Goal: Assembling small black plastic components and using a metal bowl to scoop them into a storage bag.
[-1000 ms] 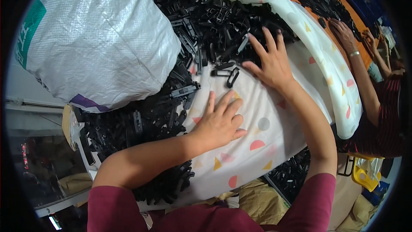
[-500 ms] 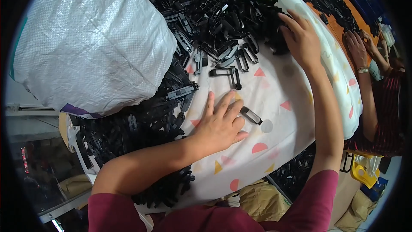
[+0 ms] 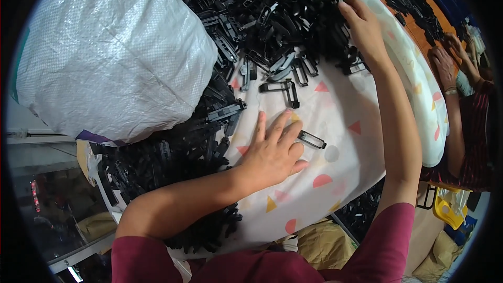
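My left hand (image 3: 275, 149) lies on the patterned white cloth (image 3: 309, 202), its fingers spread and nothing held. A small black rectangular plastic frame (image 3: 313, 140) is beside its fingers. Just beyond the fingertips are more black plastic frames (image 3: 285, 88), one lying across another. My right hand (image 3: 364, 29) reaches to the far right edge of a heap of black plastic parts (image 3: 285, 26). Its thumb and forefinger are apart and touch the heap; the other fingers are partly hidden. Below that hand, a few parts (image 3: 356, 65) lie on the cloth.
A big white woven sack (image 3: 112, 52) stands at the left, with more black parts (image 3: 152, 165) along its base. The cloth's raised edge (image 3: 414, 89) curves along the right. Beyond it, another person's hands (image 3: 444, 65) are at an orange table (image 3: 414, 31) with black parts.
My right hand has moved farther along the heap's edge, and its fingers have drawn in. Some parts below it have slid nearer. My left hand stays flat; the small frame beside it has turned slightly.
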Demonstrator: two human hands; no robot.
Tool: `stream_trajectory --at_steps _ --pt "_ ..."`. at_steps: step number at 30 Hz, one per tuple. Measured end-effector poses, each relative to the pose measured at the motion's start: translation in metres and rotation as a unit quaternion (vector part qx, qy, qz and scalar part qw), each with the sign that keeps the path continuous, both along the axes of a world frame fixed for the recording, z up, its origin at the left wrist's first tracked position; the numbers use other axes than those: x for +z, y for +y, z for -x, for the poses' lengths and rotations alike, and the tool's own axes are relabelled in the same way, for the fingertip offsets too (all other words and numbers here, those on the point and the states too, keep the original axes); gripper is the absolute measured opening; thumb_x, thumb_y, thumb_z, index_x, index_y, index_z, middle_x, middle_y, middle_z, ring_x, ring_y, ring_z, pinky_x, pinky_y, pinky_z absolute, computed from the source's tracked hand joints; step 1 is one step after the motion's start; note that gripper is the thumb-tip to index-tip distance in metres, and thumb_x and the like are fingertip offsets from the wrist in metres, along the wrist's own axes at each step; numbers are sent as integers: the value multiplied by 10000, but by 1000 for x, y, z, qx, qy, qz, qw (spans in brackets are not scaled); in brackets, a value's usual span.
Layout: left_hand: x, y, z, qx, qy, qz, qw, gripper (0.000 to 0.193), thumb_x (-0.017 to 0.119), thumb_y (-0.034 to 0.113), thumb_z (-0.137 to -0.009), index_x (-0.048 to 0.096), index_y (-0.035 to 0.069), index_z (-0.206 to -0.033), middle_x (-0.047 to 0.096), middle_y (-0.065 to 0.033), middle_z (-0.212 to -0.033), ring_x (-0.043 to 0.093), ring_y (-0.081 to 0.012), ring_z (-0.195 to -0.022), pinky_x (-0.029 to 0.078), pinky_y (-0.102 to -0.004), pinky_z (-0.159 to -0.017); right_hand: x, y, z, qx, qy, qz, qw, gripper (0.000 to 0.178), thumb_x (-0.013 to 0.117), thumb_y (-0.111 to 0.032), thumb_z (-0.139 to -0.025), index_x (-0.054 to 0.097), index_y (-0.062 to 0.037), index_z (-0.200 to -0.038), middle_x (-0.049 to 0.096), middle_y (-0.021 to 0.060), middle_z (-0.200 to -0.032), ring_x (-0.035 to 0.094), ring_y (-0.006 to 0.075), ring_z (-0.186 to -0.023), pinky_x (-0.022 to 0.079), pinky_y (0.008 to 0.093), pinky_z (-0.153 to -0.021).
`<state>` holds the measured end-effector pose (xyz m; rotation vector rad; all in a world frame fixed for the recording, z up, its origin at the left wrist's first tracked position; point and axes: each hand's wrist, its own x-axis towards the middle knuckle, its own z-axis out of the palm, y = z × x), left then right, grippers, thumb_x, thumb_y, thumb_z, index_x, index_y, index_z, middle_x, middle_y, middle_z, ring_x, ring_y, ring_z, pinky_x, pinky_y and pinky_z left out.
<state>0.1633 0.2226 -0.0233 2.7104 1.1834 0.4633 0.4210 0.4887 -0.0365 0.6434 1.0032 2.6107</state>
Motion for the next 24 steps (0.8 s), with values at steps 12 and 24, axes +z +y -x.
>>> stream_trajectory --at_steps 12,24 --pt "7 1 0 10 15 45 999 331 615 421 -774 577 92 -782 422 -142 -1250 277 -378 -1279 239 -684 -957 83 -18 178 -85 627 677 376 733 683 -422 -703 362 -399 -1362 389 32 -1399 426 344 -1229 349 617 -953" --pt "0 -1 3 21 21 18 999 365 612 444 -769 568 87 -835 411 -134 -1237 272 -372 -1278 244 -705 -938 56 -92 58 241 478 681 499 309 563 16 -660 632 -131 -923 560 18 -1137 504 227 -1027 385 376 -862"
